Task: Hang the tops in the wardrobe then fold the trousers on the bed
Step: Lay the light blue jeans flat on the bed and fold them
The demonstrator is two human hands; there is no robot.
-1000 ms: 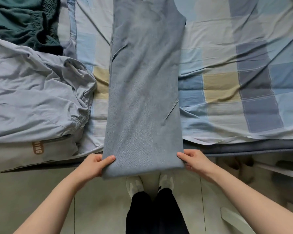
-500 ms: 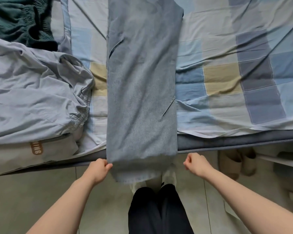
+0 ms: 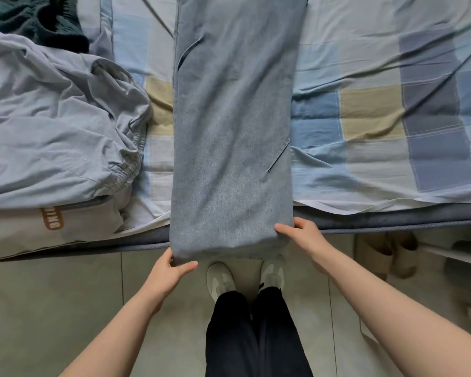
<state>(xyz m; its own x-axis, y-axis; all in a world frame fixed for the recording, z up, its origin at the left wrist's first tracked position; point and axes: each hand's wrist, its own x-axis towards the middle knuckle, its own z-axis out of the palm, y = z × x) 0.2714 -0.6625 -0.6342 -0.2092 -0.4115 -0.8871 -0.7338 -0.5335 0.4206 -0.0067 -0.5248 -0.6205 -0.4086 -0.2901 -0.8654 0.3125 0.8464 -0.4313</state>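
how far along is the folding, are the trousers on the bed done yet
Not done. No tops show on the bed, though the wardrobe is out of view. In hand: the grey-blue trousers lie folded lengthwise, a long strip, with the left hand and right hand gripping the corners of the near end, which overhangs the bed edge. Left: folding that strip shorter, then the crumpled light grey trousers and the dark green pair, both unfolded.

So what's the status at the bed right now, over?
Left hand and right hand each pinch a near corner of the blue-grey trousers. Trousers laid long on the bed, near end overhanging. Nothing blocking the fold.
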